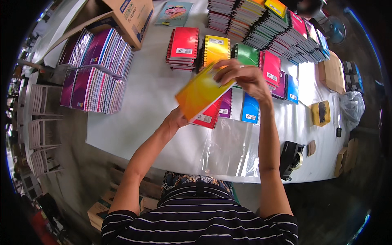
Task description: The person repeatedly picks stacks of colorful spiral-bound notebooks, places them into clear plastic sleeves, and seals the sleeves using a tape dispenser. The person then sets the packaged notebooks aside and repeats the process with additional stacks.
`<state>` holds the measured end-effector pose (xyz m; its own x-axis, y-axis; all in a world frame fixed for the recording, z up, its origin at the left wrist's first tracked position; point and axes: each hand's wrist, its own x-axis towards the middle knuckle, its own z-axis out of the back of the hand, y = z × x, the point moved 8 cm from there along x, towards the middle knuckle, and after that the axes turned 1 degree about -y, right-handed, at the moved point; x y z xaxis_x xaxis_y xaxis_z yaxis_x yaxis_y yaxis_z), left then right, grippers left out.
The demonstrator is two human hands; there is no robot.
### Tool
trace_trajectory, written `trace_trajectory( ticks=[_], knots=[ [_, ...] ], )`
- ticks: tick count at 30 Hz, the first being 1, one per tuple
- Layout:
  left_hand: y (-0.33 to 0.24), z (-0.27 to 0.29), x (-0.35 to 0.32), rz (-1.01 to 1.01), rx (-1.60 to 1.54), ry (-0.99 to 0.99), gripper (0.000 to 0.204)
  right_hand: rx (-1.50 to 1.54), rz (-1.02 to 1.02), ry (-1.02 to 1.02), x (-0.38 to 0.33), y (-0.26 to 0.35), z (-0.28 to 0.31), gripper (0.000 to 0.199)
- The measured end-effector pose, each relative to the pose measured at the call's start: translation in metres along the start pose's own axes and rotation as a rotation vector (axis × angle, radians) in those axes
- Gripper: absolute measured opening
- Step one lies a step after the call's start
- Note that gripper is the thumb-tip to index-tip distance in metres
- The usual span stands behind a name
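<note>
A yellow spiral notebook (pixel 202 93) hangs tilted in front of me, slightly blurred. My right hand (pixel 241 75) grips its upper right end, fingers bent over the edge. At the opposite, lower left corner is my left hand (pixel 178 117), closed there with most of its fingers hidden behind the notebook. Partly under the yellow cover shows a red notebook (pixel 207 116); whether my left hand also touches it I cannot tell. Beside it are a purple notebook (pixel 225 105) and a blue notebook (pixel 250 109). Clear plastic sleeves (pixel 228 147) lie near the table's front edge.
Beyond my hands stand stacks of red (pixel 183 43), yellow (pixel 215 47), green (pixel 246 54) and pink notebooks (pixel 270 67). Taller notebook piles (pixel 265 28) fill the back. Purple notebook stacks (pixel 96 69) and an open carton (pixel 126 20) are left; a tape dispenser (pixel 290 159) is right.
</note>
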<state>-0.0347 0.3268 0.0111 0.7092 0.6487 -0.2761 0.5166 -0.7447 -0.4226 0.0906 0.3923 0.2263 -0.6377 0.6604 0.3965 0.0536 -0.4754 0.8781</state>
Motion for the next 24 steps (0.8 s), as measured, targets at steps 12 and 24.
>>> trace_trajectory(
  ticks=[12,24],
  knots=[
    [0.008,-0.023,-0.001,0.029,-0.062,-0.011,0.061,-0.704,-0.281,-0.536,-0.074,-0.049,0.028,0.050],
    [0.051,-0.005,0.049,0.032,-0.219,-0.109,0.059,-1.131,-0.152,-0.515,-0.136,0.004,-0.021,0.039]
  ],
)
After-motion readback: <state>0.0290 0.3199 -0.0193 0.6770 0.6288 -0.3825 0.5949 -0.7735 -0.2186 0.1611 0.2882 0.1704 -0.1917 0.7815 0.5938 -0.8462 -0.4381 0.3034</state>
